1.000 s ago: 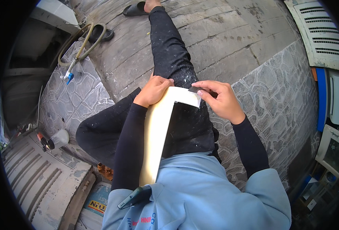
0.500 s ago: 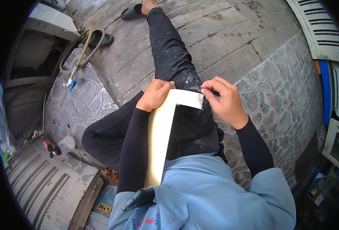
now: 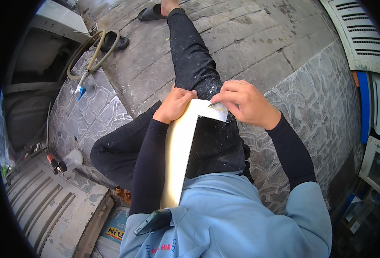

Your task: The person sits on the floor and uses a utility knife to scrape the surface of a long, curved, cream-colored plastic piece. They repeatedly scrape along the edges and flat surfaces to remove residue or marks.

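A long cream-white L-shaped panel (image 3: 179, 146) lies across my lap, its short arm pointing right over my thigh. My left hand (image 3: 176, 105) is closed on the panel's far left corner, thumb on top. In my right hand (image 3: 246, 102), a small thin dark blade-like piece (image 3: 212, 104) is pinched between the fingers. Its tip rests at the face of the short arm, where a greyish-beige patch shows. Most of the piece is hidden by my fingers, so its exact kind is unclear.
A grey slatted panel (image 3: 39, 206) and a spray bottle (image 3: 72, 160) are at the lower left. A hose (image 3: 96, 60) with a blue-handled tap (image 3: 81, 91) lies farther up. Another vented panel (image 3: 362, 36) stands far right. A phone (image 3: 153, 221) pokes from my shirt pocket.
My right hand has moved left from the short arm's outer end, bringing the blade-like piece over its face. My left hand and the panel have stayed nearly still.
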Demonstrator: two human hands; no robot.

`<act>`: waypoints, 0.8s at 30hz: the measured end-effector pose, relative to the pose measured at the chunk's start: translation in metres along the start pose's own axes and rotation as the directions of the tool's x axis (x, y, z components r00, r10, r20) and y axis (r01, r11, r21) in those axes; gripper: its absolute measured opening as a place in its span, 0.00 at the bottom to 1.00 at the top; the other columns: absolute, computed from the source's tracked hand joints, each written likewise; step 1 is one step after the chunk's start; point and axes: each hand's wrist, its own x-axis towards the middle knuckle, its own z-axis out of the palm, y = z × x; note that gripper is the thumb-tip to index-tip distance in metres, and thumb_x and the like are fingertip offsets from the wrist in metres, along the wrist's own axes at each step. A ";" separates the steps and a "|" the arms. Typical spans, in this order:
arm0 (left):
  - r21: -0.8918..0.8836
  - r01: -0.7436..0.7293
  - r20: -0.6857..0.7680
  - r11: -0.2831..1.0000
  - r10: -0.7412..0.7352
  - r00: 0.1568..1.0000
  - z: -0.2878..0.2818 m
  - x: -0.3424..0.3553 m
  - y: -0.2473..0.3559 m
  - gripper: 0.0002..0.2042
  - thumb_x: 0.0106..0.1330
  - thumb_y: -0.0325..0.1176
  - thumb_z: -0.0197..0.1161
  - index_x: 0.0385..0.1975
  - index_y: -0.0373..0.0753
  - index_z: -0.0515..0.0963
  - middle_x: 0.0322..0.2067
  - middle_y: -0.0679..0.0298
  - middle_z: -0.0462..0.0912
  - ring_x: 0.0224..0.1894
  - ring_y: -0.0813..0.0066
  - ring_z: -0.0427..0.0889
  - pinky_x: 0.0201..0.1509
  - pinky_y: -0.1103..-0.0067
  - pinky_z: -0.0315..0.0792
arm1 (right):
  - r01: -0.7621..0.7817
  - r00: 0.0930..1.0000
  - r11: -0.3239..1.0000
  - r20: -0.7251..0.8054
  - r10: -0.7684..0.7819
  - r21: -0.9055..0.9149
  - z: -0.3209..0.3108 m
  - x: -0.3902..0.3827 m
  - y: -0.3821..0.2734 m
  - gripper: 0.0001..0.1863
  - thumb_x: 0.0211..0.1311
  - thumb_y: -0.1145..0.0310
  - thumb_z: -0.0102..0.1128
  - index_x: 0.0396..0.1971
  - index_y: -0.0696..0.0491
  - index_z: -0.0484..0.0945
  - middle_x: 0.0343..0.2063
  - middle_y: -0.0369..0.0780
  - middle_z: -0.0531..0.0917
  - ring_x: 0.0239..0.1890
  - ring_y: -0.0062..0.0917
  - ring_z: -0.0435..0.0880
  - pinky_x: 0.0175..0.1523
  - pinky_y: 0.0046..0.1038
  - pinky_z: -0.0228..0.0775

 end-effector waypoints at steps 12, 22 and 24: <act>0.006 -0.001 -0.004 1.000 0.001 1.000 -0.003 -0.001 0.001 0.23 0.80 0.41 0.51 0.35 0.26 0.86 0.29 0.51 0.89 0.32 0.64 0.86 0.47 0.70 0.78 | 0.170 0.984 0.974 0.082 -0.159 -0.148 -0.003 0.021 0.007 0.09 0.58 0.73 0.71 0.37 0.43 0.90 0.34 0.30 0.81 0.41 0.28 0.84 0.49 0.33 0.73; -0.069 0.003 0.015 0.998 -0.002 1.000 -0.001 0.002 -0.011 0.23 0.80 0.40 0.53 0.33 0.25 0.85 0.25 0.55 0.86 0.28 0.71 0.82 0.39 0.72 0.75 | 0.143 0.988 0.985 0.068 -0.137 -0.093 0.003 0.018 0.003 0.09 0.56 0.73 0.73 0.37 0.44 0.90 0.38 0.32 0.82 0.42 0.30 0.84 0.51 0.35 0.73; -0.047 0.014 0.016 0.999 -0.013 1.000 -0.003 0.004 -0.008 0.23 0.78 0.40 0.53 0.33 0.24 0.86 0.26 0.49 0.88 0.29 0.62 0.86 0.41 0.70 0.77 | 0.157 0.987 0.983 0.061 -0.152 -0.093 0.000 0.017 0.003 0.09 0.56 0.72 0.74 0.37 0.44 0.90 0.38 0.32 0.82 0.43 0.30 0.84 0.51 0.35 0.73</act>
